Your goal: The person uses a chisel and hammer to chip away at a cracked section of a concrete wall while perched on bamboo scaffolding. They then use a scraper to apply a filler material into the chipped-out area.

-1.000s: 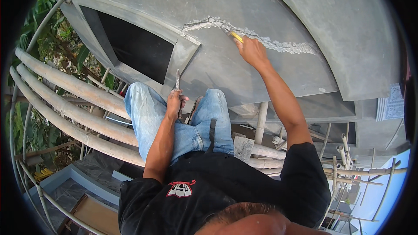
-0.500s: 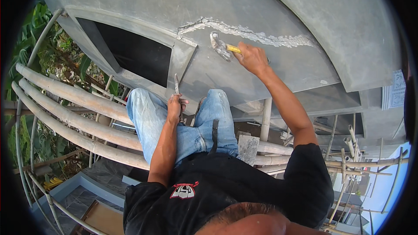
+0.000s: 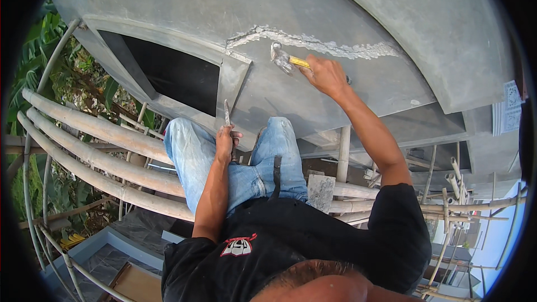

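Observation:
My right hand [image 3: 327, 75] grips the yellow handle of a hammer [image 3: 282, 59]. Its metal head, spotted with grey plaster, is close to the grey wall [image 3: 347, 92], just below a rough chipped groove [image 3: 313, 42]. I cannot tell whether the head touches the wall. Lower down, near my knees, my left hand [image 3: 225, 141] is closed round a chisel [image 3: 226, 113], its dirty blade pointing up toward the wall. Part of the chisel is hidden inside my fingers.
A dark window opening [image 3: 168, 70] lies left of the groove. Bamboo poles [image 3: 106, 159] of a scaffold run behind and beside me, over a drop to the ground. A plaster-stained board [image 3: 321, 193] is by my right hip. More scaffold poles [image 3: 447, 212] stand to the right.
The view has shifted slightly. Both hands keep their holds on the hammer and the chisel and have hardly moved against the wall.

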`<move>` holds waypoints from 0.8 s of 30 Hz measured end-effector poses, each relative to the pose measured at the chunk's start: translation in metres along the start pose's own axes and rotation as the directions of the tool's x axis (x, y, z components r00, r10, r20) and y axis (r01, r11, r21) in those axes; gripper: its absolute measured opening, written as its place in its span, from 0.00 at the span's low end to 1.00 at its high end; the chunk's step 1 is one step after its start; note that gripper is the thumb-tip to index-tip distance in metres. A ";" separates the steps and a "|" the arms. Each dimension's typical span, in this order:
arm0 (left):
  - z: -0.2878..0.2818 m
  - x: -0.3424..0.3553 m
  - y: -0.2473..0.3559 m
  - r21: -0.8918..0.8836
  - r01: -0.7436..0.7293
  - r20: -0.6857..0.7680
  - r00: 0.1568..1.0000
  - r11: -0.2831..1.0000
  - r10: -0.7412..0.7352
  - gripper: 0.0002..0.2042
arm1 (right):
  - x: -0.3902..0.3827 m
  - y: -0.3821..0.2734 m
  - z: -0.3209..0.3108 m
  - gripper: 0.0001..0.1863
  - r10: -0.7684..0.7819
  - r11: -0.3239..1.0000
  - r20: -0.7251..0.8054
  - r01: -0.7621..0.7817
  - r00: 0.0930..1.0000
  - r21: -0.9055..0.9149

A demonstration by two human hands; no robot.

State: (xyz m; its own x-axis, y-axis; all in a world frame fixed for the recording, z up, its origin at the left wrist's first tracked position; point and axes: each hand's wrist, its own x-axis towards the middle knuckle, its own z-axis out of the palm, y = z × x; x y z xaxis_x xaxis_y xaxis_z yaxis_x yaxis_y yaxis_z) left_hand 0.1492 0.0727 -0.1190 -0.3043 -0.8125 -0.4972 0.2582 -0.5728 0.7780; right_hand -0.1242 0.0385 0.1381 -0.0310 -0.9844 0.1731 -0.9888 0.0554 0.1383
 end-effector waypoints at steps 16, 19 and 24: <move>-0.002 0.004 -0.004 -0.020 0.021 -0.002 1.000 1.000 -0.021 0.17 | 0.006 0.005 -0.002 0.21 0.021 1.000 0.034 -0.021 0.999 0.009; -0.002 0.004 -0.004 -0.043 -0.001 -0.002 1.000 0.999 0.001 0.17 | -0.002 0.000 -0.006 0.21 -0.077 0.997 -0.005 0.077 0.997 0.001; 0.000 0.004 -0.003 -0.018 -0.009 0.017 1.000 1.000 0.009 0.17 | 0.014 0.020 -0.001 0.21 0.023 1.000 0.037 -0.023 0.999 -0.015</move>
State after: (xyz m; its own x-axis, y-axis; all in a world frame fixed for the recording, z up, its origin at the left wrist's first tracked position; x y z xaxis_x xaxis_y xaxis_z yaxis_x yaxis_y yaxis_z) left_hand 0.1476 0.0711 -0.1229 -0.3172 -0.8157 -0.4838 0.2777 -0.5676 0.7751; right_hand -0.1443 0.0264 0.1439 -0.0594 -0.9884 0.1398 -0.9857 0.0802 0.1485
